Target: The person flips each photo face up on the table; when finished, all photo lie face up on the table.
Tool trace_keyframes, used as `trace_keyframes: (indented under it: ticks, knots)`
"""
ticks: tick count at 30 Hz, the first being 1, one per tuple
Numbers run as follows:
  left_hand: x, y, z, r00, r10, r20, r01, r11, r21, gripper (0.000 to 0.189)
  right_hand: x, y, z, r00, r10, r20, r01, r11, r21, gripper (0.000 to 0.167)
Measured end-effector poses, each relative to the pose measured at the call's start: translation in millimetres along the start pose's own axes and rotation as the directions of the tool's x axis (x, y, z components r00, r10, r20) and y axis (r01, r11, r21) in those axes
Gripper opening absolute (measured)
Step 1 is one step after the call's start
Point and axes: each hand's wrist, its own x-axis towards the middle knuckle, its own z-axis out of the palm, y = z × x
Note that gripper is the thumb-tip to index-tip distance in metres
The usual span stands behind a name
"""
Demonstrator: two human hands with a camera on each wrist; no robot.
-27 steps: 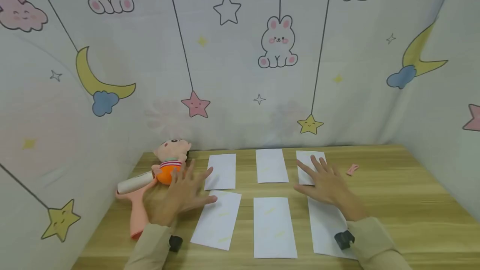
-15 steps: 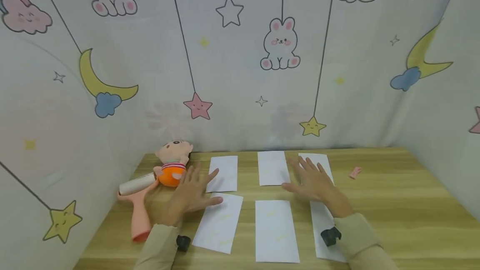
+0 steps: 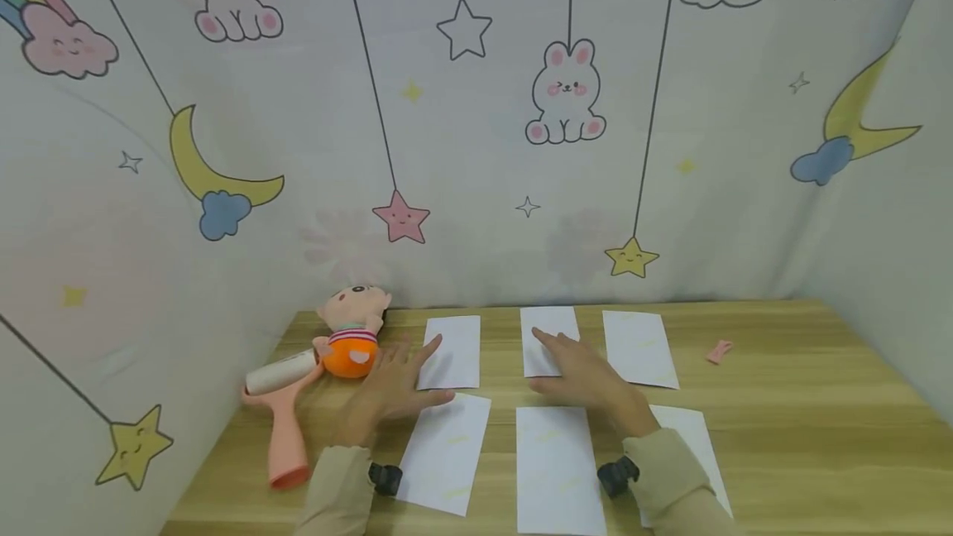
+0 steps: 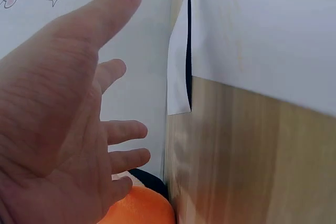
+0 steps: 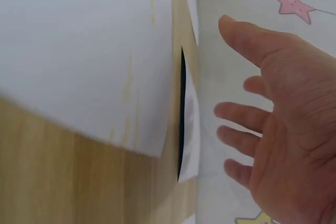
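Observation:
Several white paper sheets lie in two rows on the wooden table. My left hand [image 3: 393,383] hovers with fingers spread beside the far left sheet [image 3: 456,352] and above the near left sheet [image 3: 447,453]. In the left wrist view the left palm [image 4: 58,145] holds nothing. Over the far middle sheet [image 3: 549,321] and the gap below it is my right hand [image 3: 588,375], partly covering that sheet. The right wrist view shows the right palm [image 5: 294,145] bare, its fingers extended. The near middle sheet [image 3: 558,470] and far right sheet [image 3: 640,348] are untouched; my right sleeve partly hides the near right sheet [image 3: 696,445].
A pink-handled lint roller [image 3: 285,424] with a white roll lies at the left. Behind it sits a plush toy [image 3: 350,354] with an orange lower body. A small pink clip-like piece [image 3: 719,351] lies at the right. A printed curtain [image 3: 476,147] borders the table.
My right hand has moved left, from over the far right sheet to over the far middle sheet. The left hand has shifted slightly right. The head view has turned a little.

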Motion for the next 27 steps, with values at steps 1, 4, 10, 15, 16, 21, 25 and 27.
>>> trace_keyframes:
  ticks: [1, 4, 10, 15, 16, 21, 25, 27]
  knots:
    - [0.3, 0.9, -0.2, 1.0, 0.0, 0.004, 0.0, 1.0, -0.006, 0.093, 2.8, -3, 2, 1.0, -0.009, 0.005, 0.009, 1.0, 0.006, 0.075]
    - [0.7, 0.9, 0.7, 1.0, 0.008, 0.014, -0.007, 1.0, -0.019, 0.094, 9.4, -12, 7, 0.999, -0.04, 0.019, 0.04, 0.999, 0.018, 0.074]
    - [0.0, -4.2, 3.8, 0.999, 0.019, 0.027, -0.019, 1.0, -0.011, 0.094, 20.4, -27, 16, 0.993, -0.095, 0.072, 0.088, 0.992, 0.091, 0.075]
    - [1.7, -9.0, 7.7, 1.0, 0.021, 0.016, -0.022, 1.0, 0.016, 0.091, 28.1, -35, 24, 0.986, -0.087, 0.142, 0.071, 0.991, 0.112, 0.08]
    - [2.3, -9.1, 8.3, 1.0, 0.024, 0.009, -0.024, 1.0, 0.014, 0.091, 29.2, -36, 25, 0.985, -0.083, 0.15, 0.065, 0.991, 0.118, 0.08]
    - [4.6, -7.1, 10.3, 1.0, 0.018, 0.025, -0.018, 1.0, -0.008, 0.093, 33.6, -41, 31, 0.982, -0.083, 0.168, 0.065, 0.992, 0.108, 0.078]
    - [5.4, -5.5, 11.9, 0.999, 0.011, 0.034, -0.011, 1.0, -0.007, 0.094, 36.2, -44, 35, 0.981, -0.103, 0.165, 0.094, 0.994, 0.064, 0.074]
    - [6.2, -5.2, 12.8, 1.0, 0.01, 0.025, -0.01, 1.0, 0.006, 0.093, 37.7, -46, 37, 0.981, -0.106, 0.165, 0.098, 0.994, 0.056, 0.072]
